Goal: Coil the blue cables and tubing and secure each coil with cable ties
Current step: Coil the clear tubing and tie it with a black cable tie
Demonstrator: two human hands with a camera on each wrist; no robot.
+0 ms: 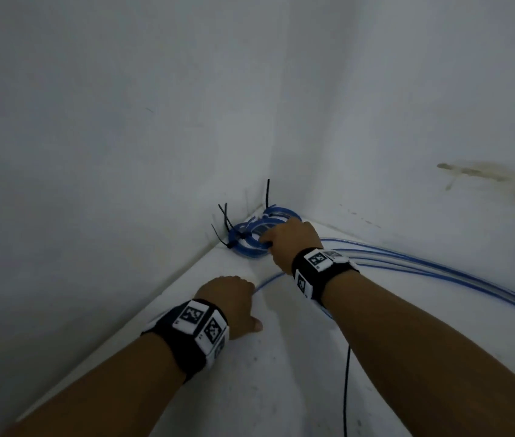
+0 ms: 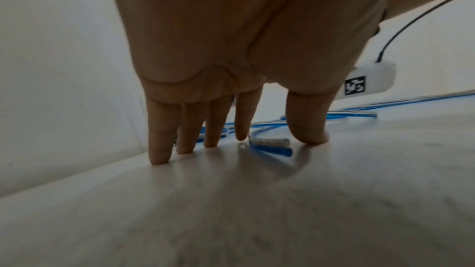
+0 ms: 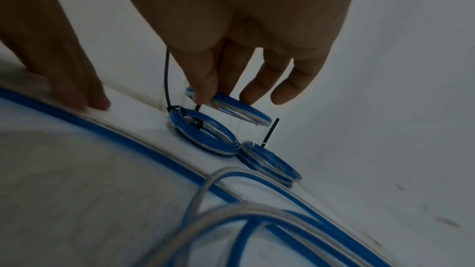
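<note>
Nearest to the view, two forearms with black wrist bands (image 1: 196, 329), both stretched over the white table (image 1: 281, 389) toward the corner of the walls (image 1: 123, 121). Left hand (image 1: 229, 298) open and spread, fingertips (image 2: 159, 157) down on the table, holding nothing; two cut tube ends (image 2: 270, 145) just between forefinger and thumb, probably kept there within easy reach for the next coil. Right hand (image 1: 294, 241) farther in, fingers nearly straight and a little apart, forefinger tip on the rim of a tilted coil (image 3: 231, 109), thumb well apart and pressed on the table; no pinch to be seen, so more steadying or pushing than gripping. Just below those fingertips, a flat middle coil (image 3: 203, 135) bound with black cable ties (image 3: 166, 80), tails standing up uncut; beside it, touching, a third coil (image 3: 270, 163) with one tie. Seemingly parked in the corner so as to keep finished work out of the way. Behind the right wrist, loose tubing (image 1: 439, 269) in long blue and clear runs along the right wall, not yet coiled, so much of the task left. Little room beyond the fingertips: walls close on two sides and tie tails pointing up. Open room only on the palm side, toward the body, crossed there by a thin black wire (image 1: 347, 389).
</note>
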